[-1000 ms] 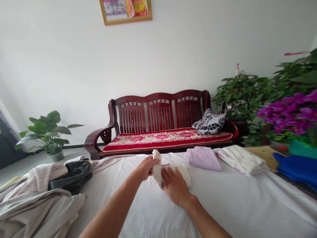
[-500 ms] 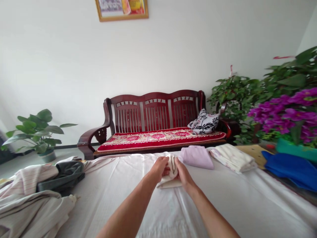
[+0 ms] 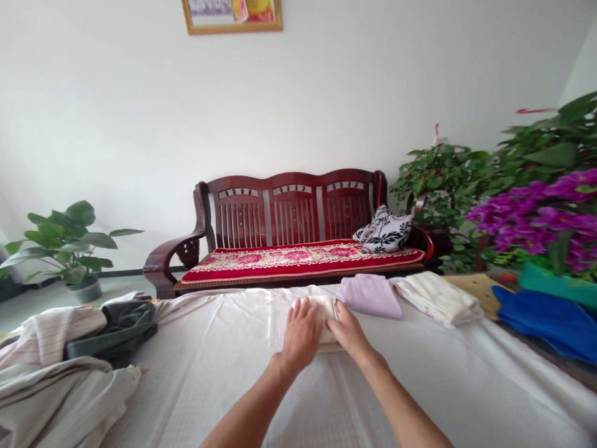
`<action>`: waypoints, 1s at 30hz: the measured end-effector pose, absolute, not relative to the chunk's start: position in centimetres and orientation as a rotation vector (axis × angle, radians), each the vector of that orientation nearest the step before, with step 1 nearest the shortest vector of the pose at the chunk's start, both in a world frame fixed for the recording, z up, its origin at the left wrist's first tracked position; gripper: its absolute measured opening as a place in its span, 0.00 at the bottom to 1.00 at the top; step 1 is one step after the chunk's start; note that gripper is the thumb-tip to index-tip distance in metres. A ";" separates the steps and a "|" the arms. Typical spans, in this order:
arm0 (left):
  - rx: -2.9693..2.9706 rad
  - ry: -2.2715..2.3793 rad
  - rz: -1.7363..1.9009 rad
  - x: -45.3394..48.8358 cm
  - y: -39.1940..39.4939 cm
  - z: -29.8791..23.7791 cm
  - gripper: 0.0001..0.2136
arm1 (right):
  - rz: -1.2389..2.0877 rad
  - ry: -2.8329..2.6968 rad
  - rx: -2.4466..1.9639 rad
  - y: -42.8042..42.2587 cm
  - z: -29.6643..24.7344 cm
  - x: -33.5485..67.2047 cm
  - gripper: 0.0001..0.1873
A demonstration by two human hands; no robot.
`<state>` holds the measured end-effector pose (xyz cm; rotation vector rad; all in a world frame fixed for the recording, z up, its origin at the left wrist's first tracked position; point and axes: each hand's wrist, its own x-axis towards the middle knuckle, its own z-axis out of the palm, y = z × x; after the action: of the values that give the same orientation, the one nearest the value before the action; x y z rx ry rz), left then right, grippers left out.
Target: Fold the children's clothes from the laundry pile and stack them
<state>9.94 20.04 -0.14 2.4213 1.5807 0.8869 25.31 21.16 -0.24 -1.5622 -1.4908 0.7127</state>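
Note:
A cream cloth [image 3: 325, 306], folded into a small bundle, lies on the white sheet [image 3: 224, 373] in front of me. My left hand [image 3: 301, 333] rests flat on the left part of the cloth, fingers stretched out. At the right edge, my right hand [image 3: 347, 328] grips the cloth between thumb and fingers. Just beyond my right hand lies a folded lilac cloth [image 3: 370, 295]. Farther right is a folded white cloth with a faint pattern [image 3: 438, 297]. My hands hide part of the cream cloth.
Loose striped clothes [image 3: 60, 398] and a dark grey garment [image 3: 116, 333] are heaped at the left. A blue cloth [image 3: 550, 323] lies at the right near purple flowers [image 3: 536, 211]. Behind stands a wooden bench [image 3: 289, 205] with a red cover and a patterned cushion [image 3: 385, 230].
My left hand has gone from gripping the cream cloth's upper fold to lying flat on it. The raised fold is now down. My right hand stays at the right edge.

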 end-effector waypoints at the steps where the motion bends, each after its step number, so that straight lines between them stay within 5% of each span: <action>1: 2.482 1.605 0.822 10.2 19.7 -0.4 0.22 | 0.626 -1.531 -1.643 21.1 -0.2 25.3 0.34; 6: 2.635 1.665 0.636 11.0 18.8 -0.9 0.24 | 0.249 -1.735 -1.961 20.4 0.0 25.0 0.29; 14: 2.488 1.624 0.681 11.2 19.5 -2.0 0.25 | 0.086 -1.843 -2.148 19.4 0.2 24.9 0.20; 22: 1.125 1.437 1.190 9.4 22.7 -1.4 0.34 | -0.026 -1.870 -2.058 19.4 -0.9 25.5 0.20; 27: 1.034 1.246 1.107 9.2 22.2 -0.4 0.17 | 0.125 -1.760 -1.984 19.6 -1.4 26.1 0.23; 30: 1.018 1.158 1.132 9.2 21.4 -0.2 0.17 | 0.237 -1.658 -1.867 20.2 -2.3 26.6 0.27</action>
<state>9.24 21.42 -0.19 1.0175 1.1579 1.1318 26.56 20.16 -2.30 -1.8667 -1.6582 0.2367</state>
